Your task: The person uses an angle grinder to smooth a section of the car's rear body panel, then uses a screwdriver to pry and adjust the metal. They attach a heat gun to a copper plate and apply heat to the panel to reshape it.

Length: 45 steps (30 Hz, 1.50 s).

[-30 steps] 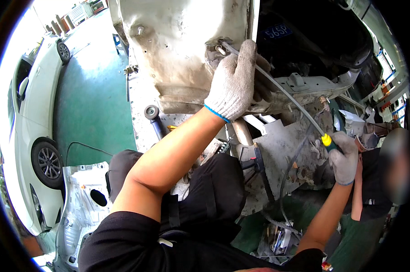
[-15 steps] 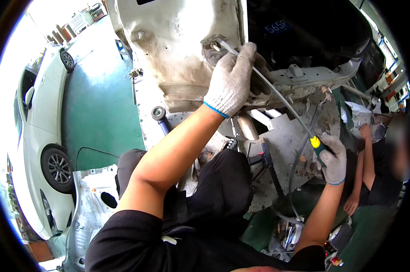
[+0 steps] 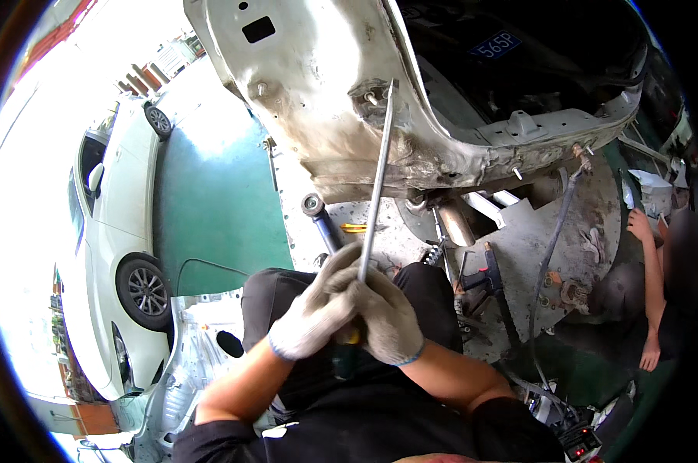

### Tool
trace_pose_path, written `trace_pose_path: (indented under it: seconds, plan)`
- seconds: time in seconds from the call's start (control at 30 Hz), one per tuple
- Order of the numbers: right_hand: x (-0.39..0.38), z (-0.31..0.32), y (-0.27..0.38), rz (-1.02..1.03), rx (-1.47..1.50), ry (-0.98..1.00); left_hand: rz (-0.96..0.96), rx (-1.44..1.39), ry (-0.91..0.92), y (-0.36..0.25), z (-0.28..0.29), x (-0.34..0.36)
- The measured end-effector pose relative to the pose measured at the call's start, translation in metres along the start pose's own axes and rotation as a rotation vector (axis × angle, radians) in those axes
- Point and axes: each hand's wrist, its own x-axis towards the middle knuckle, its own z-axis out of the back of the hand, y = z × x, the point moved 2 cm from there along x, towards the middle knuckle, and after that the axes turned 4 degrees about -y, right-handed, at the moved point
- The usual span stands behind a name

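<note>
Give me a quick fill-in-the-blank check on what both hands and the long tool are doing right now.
1. The left hand and right hand both wear ____ work gloves.
2. Both grip the handle of a long ____.
3. Its tip rests against the bare metal car body ____ the hands.
4. The white car stands on the person's ____ side.

Missing words: white; screwdriver; above; left

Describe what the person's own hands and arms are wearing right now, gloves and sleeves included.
Both the left hand and the right hand wear off-white knitted work gloves, a little soiled, each with a thin blue band at the cuff. The forearms are bare from wrist to elbow. Above that, short black sleeves belong to a dark top.
</note>
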Motion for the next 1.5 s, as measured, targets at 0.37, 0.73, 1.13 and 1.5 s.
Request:
trace_pose_path:
  seconds: [0.37, 0.73, 1.13, 1.5]
  plan:
    - [0.124, -0.042, 0.066, 0.326, -0.292, 0.076, 0.16, 0.132, -0.188, -0.03, 0.082, -0.121]
    - [0.156, -0.026, 0.096, 0.509, -0.5, -0.204, -0.075, -0.054, -0.391, -0.025, 0.108, -0.116]
    - [0.174, -0.004, 0.098, 0.572, -0.517, -0.13, -0.012, -0.256, -0.513, -0.024, 0.106, -0.123]
    - [0.171, -0.004, 0.107, 0.473, -0.571, -0.029, -0.063, -0.11, -0.553, -0.039, 0.085, -0.132]
